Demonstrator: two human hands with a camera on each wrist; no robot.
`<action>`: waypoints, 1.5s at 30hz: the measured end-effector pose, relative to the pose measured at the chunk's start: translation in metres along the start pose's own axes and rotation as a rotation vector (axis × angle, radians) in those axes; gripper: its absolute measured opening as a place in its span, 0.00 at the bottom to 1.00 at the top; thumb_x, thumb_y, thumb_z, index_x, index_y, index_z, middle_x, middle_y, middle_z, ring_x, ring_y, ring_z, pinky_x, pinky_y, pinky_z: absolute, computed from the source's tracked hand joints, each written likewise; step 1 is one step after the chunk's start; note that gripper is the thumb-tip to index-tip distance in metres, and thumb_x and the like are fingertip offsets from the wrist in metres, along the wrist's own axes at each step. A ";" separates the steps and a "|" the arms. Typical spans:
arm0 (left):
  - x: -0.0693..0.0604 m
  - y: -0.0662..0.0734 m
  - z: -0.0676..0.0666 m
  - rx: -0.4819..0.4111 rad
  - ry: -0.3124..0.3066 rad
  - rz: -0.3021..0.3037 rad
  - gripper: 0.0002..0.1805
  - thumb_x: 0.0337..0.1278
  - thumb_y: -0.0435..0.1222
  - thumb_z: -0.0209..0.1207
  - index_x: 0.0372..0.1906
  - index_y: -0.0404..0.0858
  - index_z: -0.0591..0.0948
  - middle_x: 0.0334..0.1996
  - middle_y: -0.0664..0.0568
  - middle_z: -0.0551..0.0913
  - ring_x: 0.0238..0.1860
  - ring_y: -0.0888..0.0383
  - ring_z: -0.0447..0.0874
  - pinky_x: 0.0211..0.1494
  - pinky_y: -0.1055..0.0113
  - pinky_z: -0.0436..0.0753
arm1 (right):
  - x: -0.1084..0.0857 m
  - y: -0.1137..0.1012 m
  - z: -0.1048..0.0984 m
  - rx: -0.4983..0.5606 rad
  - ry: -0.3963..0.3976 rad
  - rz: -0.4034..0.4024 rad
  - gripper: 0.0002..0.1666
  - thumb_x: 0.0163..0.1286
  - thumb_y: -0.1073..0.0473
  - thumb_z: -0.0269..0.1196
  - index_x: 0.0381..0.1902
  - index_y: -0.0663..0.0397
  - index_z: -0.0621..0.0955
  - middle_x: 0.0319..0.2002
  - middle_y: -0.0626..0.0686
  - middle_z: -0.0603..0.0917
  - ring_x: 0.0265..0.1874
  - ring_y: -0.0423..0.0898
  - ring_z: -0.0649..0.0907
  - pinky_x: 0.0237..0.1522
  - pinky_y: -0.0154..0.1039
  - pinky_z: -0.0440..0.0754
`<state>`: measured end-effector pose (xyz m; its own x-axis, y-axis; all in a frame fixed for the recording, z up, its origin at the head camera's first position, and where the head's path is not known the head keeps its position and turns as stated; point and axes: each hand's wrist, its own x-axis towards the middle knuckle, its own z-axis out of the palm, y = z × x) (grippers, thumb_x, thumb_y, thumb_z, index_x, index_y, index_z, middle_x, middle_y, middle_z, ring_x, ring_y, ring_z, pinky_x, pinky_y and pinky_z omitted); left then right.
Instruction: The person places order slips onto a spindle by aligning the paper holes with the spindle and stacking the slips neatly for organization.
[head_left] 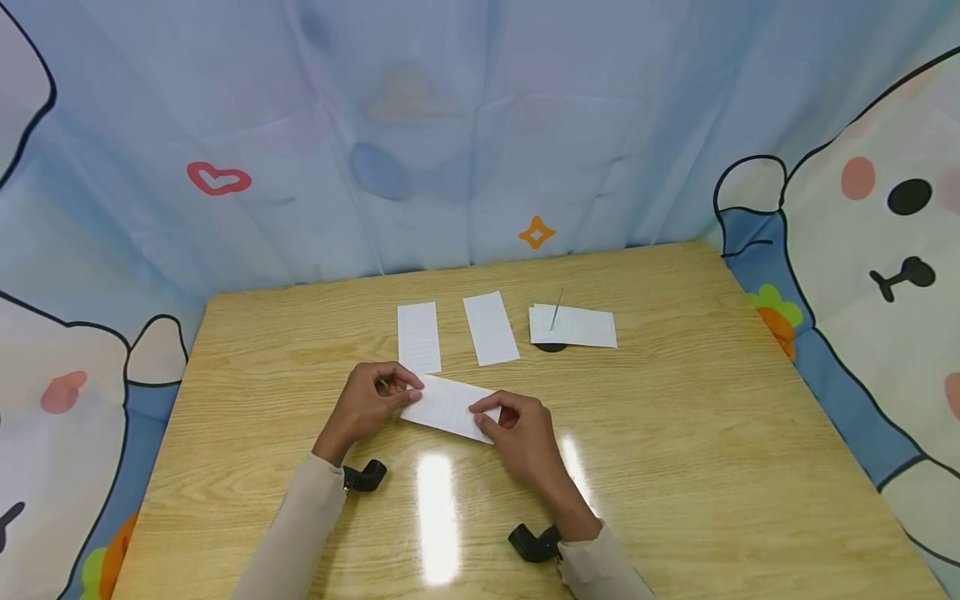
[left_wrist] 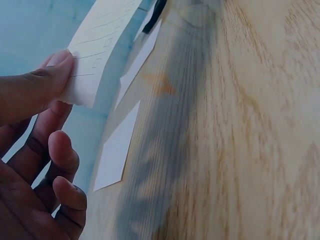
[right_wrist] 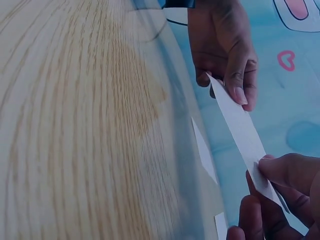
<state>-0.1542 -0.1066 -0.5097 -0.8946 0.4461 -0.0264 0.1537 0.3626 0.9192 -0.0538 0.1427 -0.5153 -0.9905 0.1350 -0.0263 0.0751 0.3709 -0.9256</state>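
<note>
A white paper slip is held above the table between both hands. My left hand pinches its left end between thumb and fingers. Its right end is pinched by my right hand. In the left wrist view, printed lines and small boxes show on the slip, and the lower fingers of the left hand curl loosely beneath. The right wrist view shows the slip nearly edge-on, stretched between the two hands.
Two more slips, a left one and a middle one, lie flat beyond the hands. To their right, a paper spike with a black round base stands with stacked slips around its pin. A patterned curtain hangs behind the table.
</note>
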 end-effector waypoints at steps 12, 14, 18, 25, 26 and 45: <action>0.000 0.000 0.004 0.012 0.004 0.001 0.02 0.65 0.39 0.74 0.38 0.45 0.92 0.33 0.48 0.87 0.30 0.53 0.77 0.36 0.67 0.77 | -0.001 0.002 -0.008 0.032 0.024 0.009 0.09 0.69 0.65 0.73 0.38 0.43 0.93 0.26 0.50 0.76 0.27 0.43 0.72 0.32 0.33 0.72; 0.000 0.001 0.005 0.015 0.002 -0.001 0.02 0.64 0.39 0.74 0.38 0.46 0.92 0.33 0.48 0.87 0.30 0.54 0.77 0.36 0.67 0.77 | -0.001 0.003 -0.009 0.032 0.029 0.010 0.09 0.69 0.66 0.73 0.37 0.44 0.93 0.26 0.51 0.77 0.28 0.43 0.73 0.33 0.32 0.72; 0.000 0.002 0.008 0.013 -0.003 0.001 0.02 0.64 0.39 0.74 0.38 0.45 0.92 0.33 0.48 0.87 0.30 0.54 0.77 0.37 0.67 0.78 | 0.000 0.003 -0.012 0.022 0.038 0.014 0.08 0.69 0.65 0.74 0.38 0.44 0.93 0.27 0.50 0.78 0.29 0.43 0.74 0.33 0.32 0.73; 0.001 0.004 0.011 0.026 -0.001 0.020 0.03 0.64 0.39 0.74 0.38 0.46 0.91 0.33 0.50 0.87 0.32 0.54 0.79 0.38 0.66 0.79 | 0.001 0.001 -0.017 0.018 0.050 0.023 0.07 0.70 0.63 0.74 0.38 0.43 0.93 0.29 0.50 0.81 0.30 0.45 0.76 0.34 0.32 0.74; 0.001 0.005 0.012 0.030 0.000 0.022 0.03 0.64 0.39 0.74 0.38 0.46 0.91 0.33 0.50 0.87 0.32 0.54 0.80 0.38 0.66 0.80 | 0.001 0.000 -0.018 0.019 0.051 0.023 0.07 0.70 0.63 0.74 0.38 0.43 0.93 0.29 0.50 0.81 0.30 0.45 0.76 0.34 0.32 0.75; 0.006 0.021 0.020 0.038 0.020 0.095 0.04 0.66 0.42 0.73 0.38 0.48 0.91 0.31 0.52 0.86 0.28 0.55 0.73 0.36 0.66 0.75 | 0.011 -0.008 -0.040 0.007 0.097 -0.009 0.05 0.70 0.64 0.73 0.40 0.47 0.93 0.32 0.52 0.84 0.32 0.46 0.76 0.36 0.33 0.75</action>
<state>-0.1484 -0.0801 -0.4980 -0.8834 0.4637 0.0681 0.2533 0.3503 0.9017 -0.0602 0.1780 -0.4934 -0.9752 0.2206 0.0184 0.0654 0.3665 -0.9281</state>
